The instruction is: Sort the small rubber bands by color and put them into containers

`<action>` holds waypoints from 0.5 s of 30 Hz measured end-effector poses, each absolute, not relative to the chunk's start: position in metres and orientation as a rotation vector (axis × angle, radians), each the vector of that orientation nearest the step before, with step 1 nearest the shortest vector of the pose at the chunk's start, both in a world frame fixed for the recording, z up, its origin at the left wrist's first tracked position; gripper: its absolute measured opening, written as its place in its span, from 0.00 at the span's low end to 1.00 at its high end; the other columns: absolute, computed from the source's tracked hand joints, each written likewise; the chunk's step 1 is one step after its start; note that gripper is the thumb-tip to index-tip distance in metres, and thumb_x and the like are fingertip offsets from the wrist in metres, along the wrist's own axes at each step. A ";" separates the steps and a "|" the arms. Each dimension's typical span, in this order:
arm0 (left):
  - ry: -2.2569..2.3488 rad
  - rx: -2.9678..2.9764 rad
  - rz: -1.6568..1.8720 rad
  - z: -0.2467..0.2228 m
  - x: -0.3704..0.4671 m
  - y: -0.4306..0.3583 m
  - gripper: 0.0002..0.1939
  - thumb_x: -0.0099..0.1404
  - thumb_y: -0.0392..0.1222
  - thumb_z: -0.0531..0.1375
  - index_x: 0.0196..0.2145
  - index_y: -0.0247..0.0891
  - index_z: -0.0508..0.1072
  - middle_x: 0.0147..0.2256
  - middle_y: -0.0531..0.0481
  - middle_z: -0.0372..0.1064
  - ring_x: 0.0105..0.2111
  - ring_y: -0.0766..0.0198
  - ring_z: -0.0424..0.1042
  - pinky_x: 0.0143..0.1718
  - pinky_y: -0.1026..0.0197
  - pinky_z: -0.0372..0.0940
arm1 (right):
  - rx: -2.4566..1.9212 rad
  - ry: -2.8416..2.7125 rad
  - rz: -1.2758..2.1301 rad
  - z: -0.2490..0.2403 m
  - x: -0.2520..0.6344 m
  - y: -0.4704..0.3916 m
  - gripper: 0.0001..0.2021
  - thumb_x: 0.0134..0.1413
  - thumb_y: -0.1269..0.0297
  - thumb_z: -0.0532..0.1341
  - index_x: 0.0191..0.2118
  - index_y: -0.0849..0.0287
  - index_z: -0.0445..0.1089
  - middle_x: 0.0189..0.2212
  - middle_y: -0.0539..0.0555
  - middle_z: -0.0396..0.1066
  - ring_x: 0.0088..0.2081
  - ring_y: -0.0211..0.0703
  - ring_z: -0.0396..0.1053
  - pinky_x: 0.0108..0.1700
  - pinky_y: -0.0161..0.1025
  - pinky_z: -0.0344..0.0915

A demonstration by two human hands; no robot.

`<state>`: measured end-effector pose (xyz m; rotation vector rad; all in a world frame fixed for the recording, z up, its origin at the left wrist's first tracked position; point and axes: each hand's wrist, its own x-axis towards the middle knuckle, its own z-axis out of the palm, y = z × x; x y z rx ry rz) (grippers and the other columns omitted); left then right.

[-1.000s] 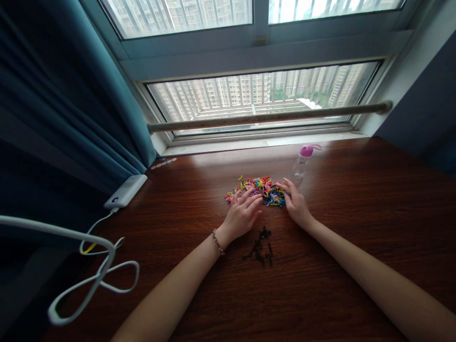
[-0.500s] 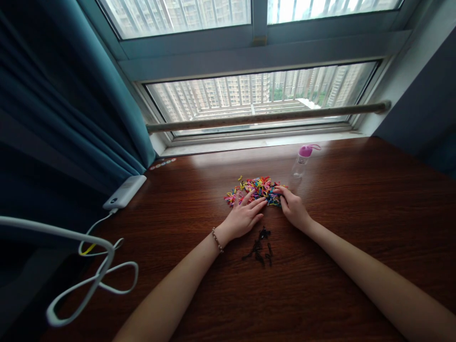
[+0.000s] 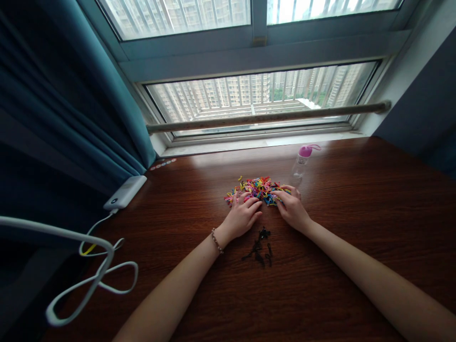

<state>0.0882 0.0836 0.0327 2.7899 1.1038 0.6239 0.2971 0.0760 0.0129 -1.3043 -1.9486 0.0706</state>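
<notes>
A heap of small, many-coloured hair ties lies on the brown wooden table. My left hand, with a beaded bracelet at the wrist, rests on the heap's left front side, fingers spread and slightly bent. At the heap's right edge, my right hand has its fingers apart and touching the ties; its fingertips are partly hidden among them. Neither hand visibly grips a tie. Between my forearms, nearer to me, sits a small loose group of black hair ties.
A clear bottle with a pink cap stands behind the heap to the right. On the left are a white power bank and a looping white cable. A blue curtain hangs beside the window, crossed by a rail.
My left fingers have curled and drawn back slightly to the left. The fingers of my right hand have spread over the heap's right edge. The black ties have stayed put.
</notes>
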 end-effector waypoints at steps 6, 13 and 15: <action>1.109 2.749 0.707 0.030 0.088 0.086 0.13 0.64 0.42 0.50 0.43 0.41 0.69 0.44 0.46 0.68 0.54 0.53 0.54 0.58 0.39 0.39 | -1.243 -2.125 0.024 0.013 0.295 0.074 0.12 0.52 0.70 0.55 0.38 0.49 0.72 0.43 0.50 0.70 0.54 0.54 0.52 0.56 0.62 0.41; 1.162 2.672 0.806 0.026 0.085 0.093 0.12 0.65 0.39 0.48 0.34 0.40 0.71 0.39 0.49 0.70 0.50 0.56 0.59 0.57 0.42 0.43 | -1.278 -2.034 0.039 0.008 0.297 0.079 0.14 0.52 0.72 0.54 0.42 0.52 0.70 0.44 0.51 0.71 0.52 0.55 0.54 0.54 0.62 0.46; 1.171 2.649 0.846 0.026 0.085 0.094 0.12 0.65 0.38 0.48 0.35 0.40 0.71 0.40 0.49 0.70 0.50 0.57 0.59 0.57 0.44 0.44 | -1.242 -1.970 0.079 0.009 0.298 0.080 0.14 0.53 0.71 0.53 0.43 0.53 0.70 0.43 0.52 0.71 0.51 0.53 0.56 0.53 0.59 0.50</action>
